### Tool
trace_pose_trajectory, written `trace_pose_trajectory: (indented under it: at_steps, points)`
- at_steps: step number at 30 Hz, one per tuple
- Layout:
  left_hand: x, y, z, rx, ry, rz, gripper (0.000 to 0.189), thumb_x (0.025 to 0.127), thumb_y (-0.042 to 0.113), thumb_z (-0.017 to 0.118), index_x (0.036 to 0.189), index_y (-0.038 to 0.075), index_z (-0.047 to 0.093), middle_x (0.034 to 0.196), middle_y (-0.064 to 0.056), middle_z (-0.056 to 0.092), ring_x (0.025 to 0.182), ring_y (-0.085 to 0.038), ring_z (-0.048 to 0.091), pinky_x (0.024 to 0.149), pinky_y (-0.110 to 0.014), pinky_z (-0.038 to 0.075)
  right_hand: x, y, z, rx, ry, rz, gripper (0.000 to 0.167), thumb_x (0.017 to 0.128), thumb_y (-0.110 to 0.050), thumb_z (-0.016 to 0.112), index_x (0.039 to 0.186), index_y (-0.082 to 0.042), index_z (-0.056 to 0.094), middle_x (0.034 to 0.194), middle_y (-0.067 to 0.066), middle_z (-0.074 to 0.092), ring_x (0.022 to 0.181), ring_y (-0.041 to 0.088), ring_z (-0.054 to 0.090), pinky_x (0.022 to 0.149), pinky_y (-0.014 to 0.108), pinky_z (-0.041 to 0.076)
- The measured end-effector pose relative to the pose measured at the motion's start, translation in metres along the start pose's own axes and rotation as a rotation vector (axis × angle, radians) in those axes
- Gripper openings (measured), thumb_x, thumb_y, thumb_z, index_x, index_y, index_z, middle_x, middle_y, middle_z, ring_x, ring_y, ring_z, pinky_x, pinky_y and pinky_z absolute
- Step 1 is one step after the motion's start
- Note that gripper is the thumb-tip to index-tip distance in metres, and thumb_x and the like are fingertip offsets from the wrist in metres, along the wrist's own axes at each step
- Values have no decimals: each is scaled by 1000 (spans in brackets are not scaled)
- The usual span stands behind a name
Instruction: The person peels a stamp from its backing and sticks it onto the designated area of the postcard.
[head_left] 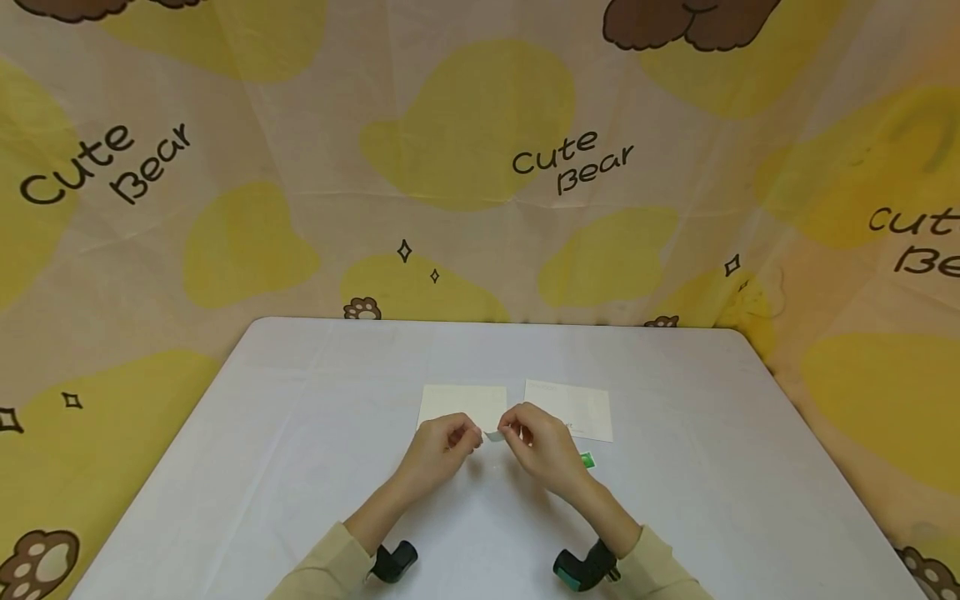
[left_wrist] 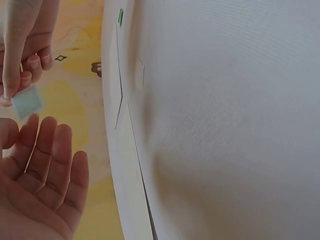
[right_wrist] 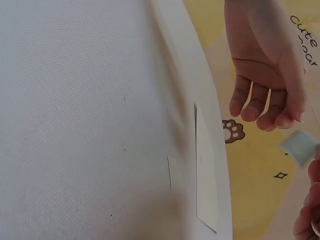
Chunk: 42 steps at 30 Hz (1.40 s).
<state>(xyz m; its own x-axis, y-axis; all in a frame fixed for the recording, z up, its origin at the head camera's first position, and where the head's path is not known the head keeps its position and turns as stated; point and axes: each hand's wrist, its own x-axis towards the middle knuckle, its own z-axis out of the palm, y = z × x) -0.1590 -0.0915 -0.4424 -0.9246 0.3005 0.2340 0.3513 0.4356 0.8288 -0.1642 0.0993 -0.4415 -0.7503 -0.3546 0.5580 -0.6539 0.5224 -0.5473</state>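
Between the fingertips of my right hand (head_left: pixel 546 448) is a small, pale blue-green square piece of paper (head_left: pixel 495 436), pinched by one edge above the table. My left hand (head_left: pixel 437 450) is close to its free edge, with thumb and index fingertip near each other. Both wrist views show a narrow gap between that fingertip and the pale square (right_wrist: pixel 301 147). In the left wrist view the other left fingers (left_wrist: pixel 60 155) are relaxed and slightly bent. Beyond the hands, a cream card (head_left: pixel 461 402) lies on the left and a second card (head_left: pixel 573 408) on the right.
A small green printed piece (head_left: pixel 587 460) lies by the right wrist, partly covered by it. Another small whitish piece (left_wrist: pixel 140 73) rests on the white table (head_left: pixel 225 467). Behind the table hangs a yellow patterned cloth (head_left: pixel 465 125). Black wrist cameras (head_left: pixel 395 562) sit below both forearms.
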Motion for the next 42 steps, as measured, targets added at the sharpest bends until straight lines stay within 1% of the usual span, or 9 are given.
trace_pose_trajectory:
  at_steps: [3,6,10,14,21,27,32,38,42]
  points:
    - [0,0,0,-71,-35,-45,19,92,13,55,77,6,64,76,-10,67,66,-11,61,59,-20,50,0,-1,1,-14,18,-24,11,80,-3,68,84,-12,62,74,-7,55,61,4,46,53,14,41]
    - [-1,15,-4,-106,-55,-88,23,94,13,52,78,2,64,78,-14,67,69,-19,63,61,-20,50,-1,-2,1,-30,20,-54,12,80,-3,69,85,-12,62,74,-7,55,62,4,47,54,15,43]
    - [-1,23,-5,-98,-55,-121,23,94,10,52,76,-1,63,77,-15,66,70,-22,63,61,-22,51,-2,-2,3,-46,20,-102,2,86,-11,64,85,-12,63,74,-7,56,63,10,50,54,16,44]
    - [1,5,0,-108,-44,-127,20,92,14,56,76,6,64,76,-8,66,68,-14,61,59,-20,48,-3,-1,5,-59,32,-142,5,88,-15,62,84,-13,63,74,-6,56,65,10,52,55,15,44]
    - [3,3,-2,-106,-35,-130,16,90,13,57,80,4,66,78,-10,67,69,-13,62,58,-20,48,-3,-1,7,-86,40,-146,7,82,-9,68,83,-14,64,74,-8,56,65,4,49,56,11,41]
    - [3,2,-2,-102,-9,-120,15,89,10,56,77,8,65,76,-13,67,69,-18,63,57,-21,48,-5,-2,8,-84,29,-129,13,78,-6,71,84,-15,64,74,-8,56,64,6,50,55,11,41]
    - [3,2,-1,-91,24,-119,15,89,9,57,76,10,65,75,-12,67,66,-15,62,57,-21,50,-7,-1,7,-57,60,-93,15,78,-2,69,87,-13,62,74,-7,54,61,8,49,53,15,43]
    - [4,2,0,-90,62,-92,14,88,9,58,76,9,64,74,-14,66,66,-22,64,55,-21,50,-9,2,7,-16,124,7,15,79,-1,66,87,-11,60,70,-7,52,58,3,43,49,15,39]
    - [4,2,1,-89,94,-84,14,88,8,59,75,9,65,73,-14,66,66,-27,64,54,-20,49,-10,0,7,31,104,93,13,79,-4,67,85,-13,58,68,-9,50,57,2,40,48,14,36]
